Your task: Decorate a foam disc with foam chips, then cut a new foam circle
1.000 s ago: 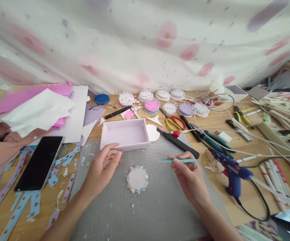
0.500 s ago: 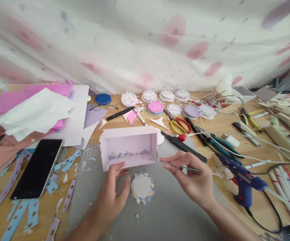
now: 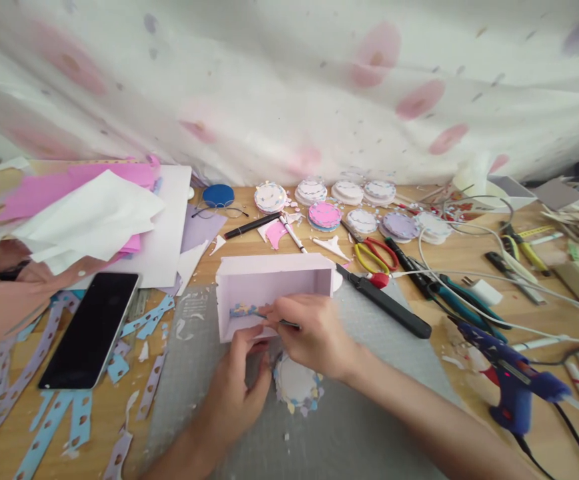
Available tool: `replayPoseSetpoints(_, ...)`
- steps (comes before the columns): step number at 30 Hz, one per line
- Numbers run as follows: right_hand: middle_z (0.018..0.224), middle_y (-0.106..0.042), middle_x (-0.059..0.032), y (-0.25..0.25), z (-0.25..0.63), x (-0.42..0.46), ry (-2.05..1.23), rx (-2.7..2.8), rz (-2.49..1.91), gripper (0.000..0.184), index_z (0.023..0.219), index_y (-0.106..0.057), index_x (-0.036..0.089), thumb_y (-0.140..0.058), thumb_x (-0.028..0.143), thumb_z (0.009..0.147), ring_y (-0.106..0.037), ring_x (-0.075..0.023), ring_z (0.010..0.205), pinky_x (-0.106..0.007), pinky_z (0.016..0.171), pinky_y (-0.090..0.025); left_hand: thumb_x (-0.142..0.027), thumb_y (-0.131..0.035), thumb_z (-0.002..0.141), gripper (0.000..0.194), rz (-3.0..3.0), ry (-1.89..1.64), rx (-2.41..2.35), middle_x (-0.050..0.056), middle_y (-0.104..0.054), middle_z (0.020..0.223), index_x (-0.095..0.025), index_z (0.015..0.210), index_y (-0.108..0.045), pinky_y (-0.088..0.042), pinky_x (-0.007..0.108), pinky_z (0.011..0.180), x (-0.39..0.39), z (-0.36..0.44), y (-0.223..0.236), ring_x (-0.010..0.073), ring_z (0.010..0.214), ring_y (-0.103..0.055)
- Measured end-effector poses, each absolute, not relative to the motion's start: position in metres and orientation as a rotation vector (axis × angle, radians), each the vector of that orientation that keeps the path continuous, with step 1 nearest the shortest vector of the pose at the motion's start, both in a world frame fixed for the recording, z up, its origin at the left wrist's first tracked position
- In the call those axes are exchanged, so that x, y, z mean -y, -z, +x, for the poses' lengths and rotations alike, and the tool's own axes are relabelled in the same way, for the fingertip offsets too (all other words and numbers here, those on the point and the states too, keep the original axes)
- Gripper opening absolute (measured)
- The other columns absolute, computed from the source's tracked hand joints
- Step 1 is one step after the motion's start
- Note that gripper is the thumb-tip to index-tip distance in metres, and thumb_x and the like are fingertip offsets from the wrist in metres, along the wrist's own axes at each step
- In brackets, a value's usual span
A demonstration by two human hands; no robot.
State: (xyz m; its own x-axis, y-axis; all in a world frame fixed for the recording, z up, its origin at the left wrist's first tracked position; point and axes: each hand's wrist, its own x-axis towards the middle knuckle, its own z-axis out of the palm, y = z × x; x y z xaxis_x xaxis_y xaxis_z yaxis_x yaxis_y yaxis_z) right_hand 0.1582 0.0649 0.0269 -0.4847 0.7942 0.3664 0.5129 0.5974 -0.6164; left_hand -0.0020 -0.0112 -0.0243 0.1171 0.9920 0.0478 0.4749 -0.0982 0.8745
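A pale lilac open box [image 3: 275, 265] stands on the grey cutting mat [image 3: 369, 407], its open side facing me, with small blue, yellow and purple paper pieces [image 3: 243, 309] inside. My right hand [image 3: 314, 333] reaches into the opening, pinching slim tweezers [image 3: 289, 325]; their tips are hidden behind the fingers. At the box's front edge rests my left hand [image 3: 242, 380], fingertips touching it, thumb held apart. Just below both hands lies a round white paper disc [image 3: 297, 380] edged with coloured paper pieces, its upper right partly covered by my right hand.
Decorated discs [image 3: 324, 215] stand in rows at the back. Scissors [image 3: 377, 257], a black cutter [image 3: 392, 307], teal pliers [image 3: 469, 300] and a blue glue gun [image 3: 514, 380] with cables are to the right. At left lie a phone [image 3: 92, 330] and punched paper strips [image 3: 52, 433].
My right hand has moved left with the tweezers, from beside the box into its opening. My left hand stays at the box's front edge. The whole view has shifted slightly.
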Motion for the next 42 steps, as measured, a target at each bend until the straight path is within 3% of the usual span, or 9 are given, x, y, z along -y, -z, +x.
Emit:
replayPoseSetpoints(9,0.073,-0.074,0.001,-0.018,0.137,-0.075,-0.463,2.255,-1.068,0.019,0.071,-0.053,0.022,-0.053,0.004,0.076,-0.069,-0.0145,0.064,-0.021,0.058,-0.045,-0.016,-0.047,0.09,0.028,1.676,-0.906,-1.41,0.007,-0.067,0.105,-0.024,0.116,-0.041,-0.056,0.038,0.087,0.01,-0.002,0.022,0.0184,0.099,-0.067)
replayPoseSetpoints(18,0.086,-0.078,-0.0025,-0.037,0.16,-0.063,-0.639,1.834,-0.918,0.019,0.075,-0.056,0.023,-0.061,0.007,0.082,-0.074,-0.0164,0.079,-0.024,0.067,-0.057,-0.016,-0.047,0.09,0.035,1.603,-0.902,-1.42,0.008,-0.063,0.112,-0.025,0.123,-0.039,-0.053,0.041,0.09,0.012,-0.004,0.032,0.0199,0.103,-0.064)
replayPoseSetpoints(24,0.077,-0.077,-0.0042,-0.046,0.202,-0.038,-0.641,1.524,-1.11,0.021,0.071,-0.056,0.023,-0.073,0.013,0.077,-0.075,-0.0213,0.072,-0.023,0.042,-0.048,-0.015,-0.044,0.091,0.042,1.557,-0.952,-1.372,0.009,-0.059,0.11,-0.025,0.13,-0.033,-0.053,0.039,0.088,0.006,-0.002,0.029,0.0192,0.103,-0.063)
replayPoseSetpoints(30,0.074,-0.073,-0.0043,-0.032,0.227,-0.023,-0.727,1.296,-1.257,0.024,0.067,-0.054,0.023,-0.077,0.023,0.076,-0.074,-0.0263,0.077,-0.031,0.056,-0.058,-0.017,-0.045,0.091,0.044,1.563,-0.959,-1.361,0.01,-0.057,0.116,-0.024,0.133,-0.032,-0.053,0.038,0.086,-0.011,-0.003,0.017,0.0176,0.1,-0.063)
replayPoseSetpoints(34,0.072,-0.072,-0.0038,-0.026,0.227,-0.02,-0.783,1.216,-1.237,0.023,0.068,-0.055,0.023,-0.077,0.027,0.076,-0.074,-0.0262,0.079,-0.031,0.056,-0.058,-0.021,-0.049,0.092,0.051,1.569,-1.034,-1.374,0.009,-0.059,0.113,-0.023,0.139,-0.028,-0.051,0.038,0.091,-0.019,-0.005,0.007,0.0166,0.098,-0.063)
replayPoseSetpoints(36,0.071,-0.071,-0.0033,-0.023,0.222,-0.019,-0.822,1.196,-1.214,0.023,0.068,-0.055,0.023,-0.077,0.027,0.075,-0.074,-0.0255,0.078,-0.029,0.056,-0.057,-0.022,-0.051,0.092,0.043,1.574,-1.092,-1.392,0.007,-0.06,0.111,-0.023,0.133,-0.037,-0.05,0.035,0.09,-0.02,-0.003,0.002,0.0153,0.094,-0.063)
replayPoseSetpoints(39,0.071,-0.071,-0.0031,-0.019,0.216,-0.015,-0.899,1.175,-1.19,0.024,0.067,-0.055,0.023,-0.077,0.025,0.075,-0.075,-0.0247,0.078,-0.027,0.054,-0.056,-0.024,-0.055,0.091,0.018,1.632,-1.107,-1.348,0.004,-0.061,0.101,-0.022,0.109,-0.056,-0.05,0.029,0.084,-0.018,0.004,-0.004,0.0141,0.091,-0.061)
replayPoseSetpoints(42,0.073,-0.073,-0.0043,-0.016,0.211,-0.01,-0.974,1.171,-1.177,0.024,0.067,-0.054,0.023,-0.076,0.024,0.076,-0.075,-0.0249,0.078,-0.028,0.054,-0.055,-0.025,-0.058,0.09,0.009,1.661,-1.063,-1.26,0.002,-0.062,0.094,-0.021,0.097,-0.062,-0.05,0.025,0.078,-0.016,0.013,-0.006,0.0134,0.086,-0.06)
